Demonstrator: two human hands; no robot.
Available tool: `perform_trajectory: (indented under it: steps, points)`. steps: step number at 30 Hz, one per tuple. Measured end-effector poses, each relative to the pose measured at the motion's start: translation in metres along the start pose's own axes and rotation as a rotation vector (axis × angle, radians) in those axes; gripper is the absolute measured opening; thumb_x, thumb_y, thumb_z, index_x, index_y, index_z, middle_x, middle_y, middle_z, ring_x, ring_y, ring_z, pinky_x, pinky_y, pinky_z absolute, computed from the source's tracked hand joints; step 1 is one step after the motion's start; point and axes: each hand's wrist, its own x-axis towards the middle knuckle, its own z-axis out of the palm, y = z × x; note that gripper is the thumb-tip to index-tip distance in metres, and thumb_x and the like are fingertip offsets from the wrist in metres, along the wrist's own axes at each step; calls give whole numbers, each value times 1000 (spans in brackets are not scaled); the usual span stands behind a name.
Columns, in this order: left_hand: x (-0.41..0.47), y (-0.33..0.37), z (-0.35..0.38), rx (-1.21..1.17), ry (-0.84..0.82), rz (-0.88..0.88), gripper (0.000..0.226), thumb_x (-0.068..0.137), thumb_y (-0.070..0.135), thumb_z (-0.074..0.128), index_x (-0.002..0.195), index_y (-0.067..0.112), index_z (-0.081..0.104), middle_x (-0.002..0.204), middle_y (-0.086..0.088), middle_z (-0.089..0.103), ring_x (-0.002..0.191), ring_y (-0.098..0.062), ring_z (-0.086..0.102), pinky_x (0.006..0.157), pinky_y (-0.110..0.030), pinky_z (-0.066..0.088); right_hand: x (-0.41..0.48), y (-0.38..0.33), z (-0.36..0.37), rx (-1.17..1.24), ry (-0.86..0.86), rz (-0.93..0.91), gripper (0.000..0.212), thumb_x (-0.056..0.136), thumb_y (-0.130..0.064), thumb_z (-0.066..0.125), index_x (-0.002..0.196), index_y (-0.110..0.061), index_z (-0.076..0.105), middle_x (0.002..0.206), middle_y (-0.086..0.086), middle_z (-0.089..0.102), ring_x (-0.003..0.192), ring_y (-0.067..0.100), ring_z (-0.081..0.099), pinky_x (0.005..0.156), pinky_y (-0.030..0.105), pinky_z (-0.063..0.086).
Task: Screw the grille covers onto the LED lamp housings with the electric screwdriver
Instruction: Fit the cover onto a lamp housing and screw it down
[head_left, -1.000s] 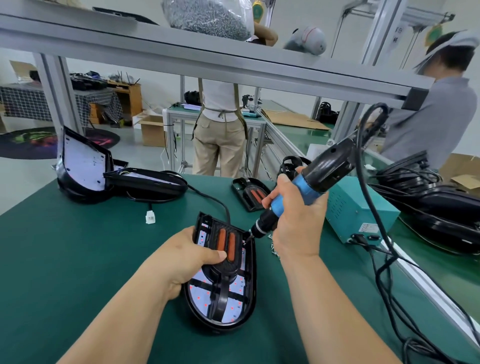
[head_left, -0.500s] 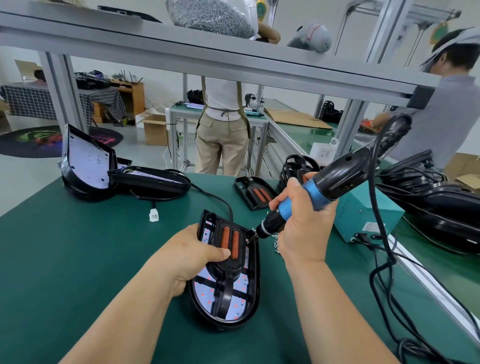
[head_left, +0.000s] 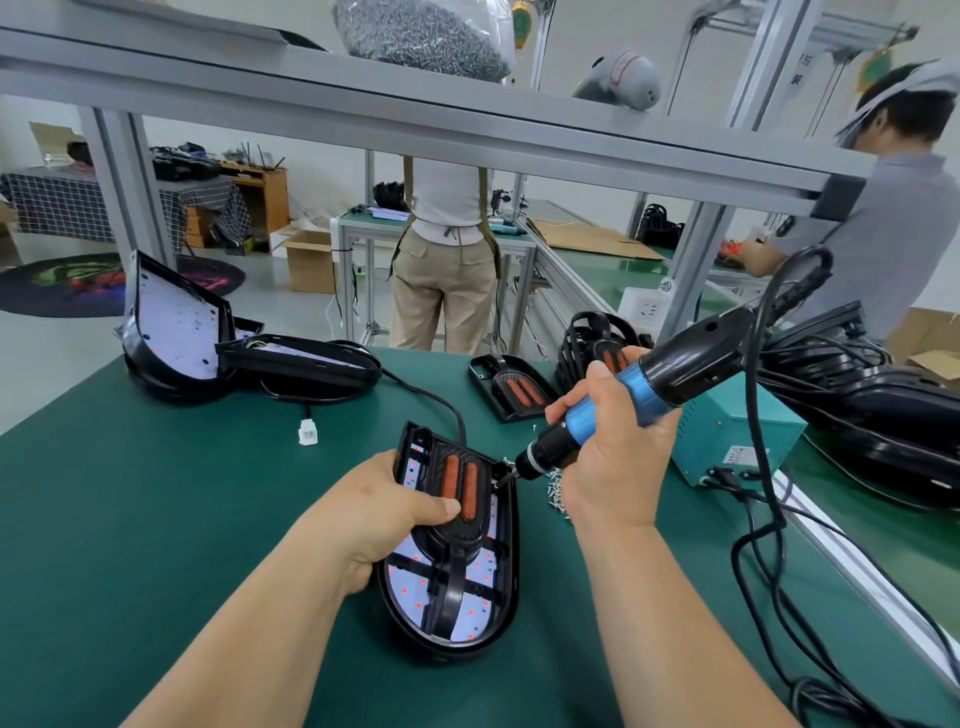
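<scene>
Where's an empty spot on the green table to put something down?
The wide green mat left of the left hand gripping the lamp housing, below the white connector, is bare. Crowded: right of the right hand, with loose screws, the teal power box and cords.

My left hand (head_left: 374, 512) covers the nine o'clock rim of the black teardrop LED lamp housing (head_left: 498, 587); its fingers are out of sight. At the housing's one o'clock corner, the bit of my blue-and-black electric screwdriver (head_left: 639, 387) is too small to show a screw. My right hand (head_left: 618, 467) hides part of the silver screw heap (head_left: 555, 488).
</scene>
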Motion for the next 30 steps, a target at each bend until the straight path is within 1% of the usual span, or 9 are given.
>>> perform_trajectory:
  steps: [3,10,12,14,16,18,24,28,30]
  points:
    - [0,1,0,-4,1,-6,21,85,-11,68,99,4,68,96,-20,76,95,-40,72,90,-50,57,0,0,-1,7,-4,5,31,70,-28,71,94,-25,51,58,-2,53,49,18,52,55,31,48]
    - [1,0,0,-11,2,-9,22,84,-11,68,101,4,68,97,-20,76,96,-41,72,92,-54,56,0,0,-1,17,-15,3,32,66,-31,72,90,-25,51,58,-3,55,49,18,53,54,29,49]
    - [2,-1,0,-11,1,-6,22,84,-11,68,101,3,68,97,-21,76,96,-41,72,91,-54,56,1,1,-1,12,-14,9,31,67,-31,72,89,-26,52,58,-2,55,49,19,53,54,29,49]
    - [3,-2,0,-5,-3,4,21,85,-11,67,101,2,68,97,-20,76,96,-40,72,91,-51,57,1,1,-1,8,-2,7,28,70,-26,73,89,-26,53,58,-1,54,49,20,53,55,29,49]
    - [3,-3,0,1,-6,10,21,85,-11,67,102,2,68,96,-19,76,95,-39,72,89,-48,58,2,1,-2,8,18,0,23,76,-19,69,90,-26,52,59,-1,53,49,18,53,55,30,49]
    - [4,-4,0,-1,-6,12,21,85,-11,67,101,2,68,96,-19,76,94,-38,73,86,-46,58,2,2,-3,9,35,-3,20,79,-17,66,90,-26,51,57,-2,53,48,18,52,55,29,50]
    - [5,-4,-1,-4,-5,16,20,85,-11,67,101,2,68,95,-19,76,93,-38,73,81,-41,59,3,2,-4,0,35,-1,21,78,-19,66,89,-24,49,56,-1,54,48,20,53,56,27,50]
    - [5,-3,-1,-6,-2,12,21,85,-11,67,101,3,68,96,-19,76,94,-38,73,87,-46,58,2,3,-2,-1,20,6,30,68,-29,73,88,-24,50,64,5,52,51,23,53,56,30,50]
    - [5,-4,-1,-2,0,14,21,85,-10,68,100,4,68,95,-18,76,95,-37,73,87,-44,58,3,4,-3,3,21,4,29,70,-26,73,89,-24,50,63,4,53,50,23,52,55,31,50]
